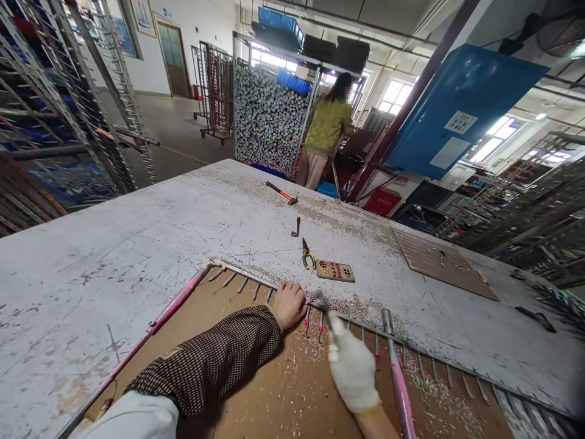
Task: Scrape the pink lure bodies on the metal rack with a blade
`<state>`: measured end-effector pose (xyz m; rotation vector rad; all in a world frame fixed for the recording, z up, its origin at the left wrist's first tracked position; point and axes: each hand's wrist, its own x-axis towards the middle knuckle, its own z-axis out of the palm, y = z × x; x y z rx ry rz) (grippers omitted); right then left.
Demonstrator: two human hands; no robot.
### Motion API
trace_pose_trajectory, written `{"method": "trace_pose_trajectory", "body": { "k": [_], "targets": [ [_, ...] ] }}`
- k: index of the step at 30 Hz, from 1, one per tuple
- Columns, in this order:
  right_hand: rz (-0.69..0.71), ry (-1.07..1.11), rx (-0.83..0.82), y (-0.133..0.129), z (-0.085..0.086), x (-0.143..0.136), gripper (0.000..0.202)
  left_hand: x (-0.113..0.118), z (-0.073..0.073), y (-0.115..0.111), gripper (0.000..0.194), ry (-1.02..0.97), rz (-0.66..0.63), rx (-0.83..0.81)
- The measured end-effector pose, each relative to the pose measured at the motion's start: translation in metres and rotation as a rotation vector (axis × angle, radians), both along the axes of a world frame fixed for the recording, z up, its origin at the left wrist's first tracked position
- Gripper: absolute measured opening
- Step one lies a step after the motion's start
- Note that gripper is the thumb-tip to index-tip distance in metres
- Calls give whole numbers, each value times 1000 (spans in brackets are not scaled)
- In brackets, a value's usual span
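A metal rack frame with pink-coated side tubes and a row of short hooks lies on brown cardboard. My bare left hand is closed over its top bar, fingers curled on the far edge. Just right of it, my gloved right hand grips a small hammer. The hammer's dark head is smeared by motion at the bar, above hooks with bright pink coating. Whether the head touches the bar, I cannot tell. Coloured paint chips are scattered around both hands.
Beyond the bar lie pliers, a printed card, a bent metal piece and an orange-handled hammer. A brown board rests at right on the white table. A person stands behind, near stacked racks.
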<state>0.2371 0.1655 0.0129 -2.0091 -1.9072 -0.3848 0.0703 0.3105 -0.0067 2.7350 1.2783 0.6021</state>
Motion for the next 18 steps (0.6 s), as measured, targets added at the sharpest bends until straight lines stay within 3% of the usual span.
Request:
{"method": "trace_pose_trajectory", "body": {
  "k": [3,8,13,18],
  "targets": [
    [105,-49,-127,3,-4,-1,60,0,-2,0,14,-5,-3,3],
    [-103,42,145,3,-1,5,51,0,-2,0,14,-16,-11,-3],
    [54,-17,-174,5,-1,6,52,0,1,-1,16,-9,0,-13],
    [-59,89,148,2,10,5,52,0,1,-1,16,1,-9,-13]
  ]
}}
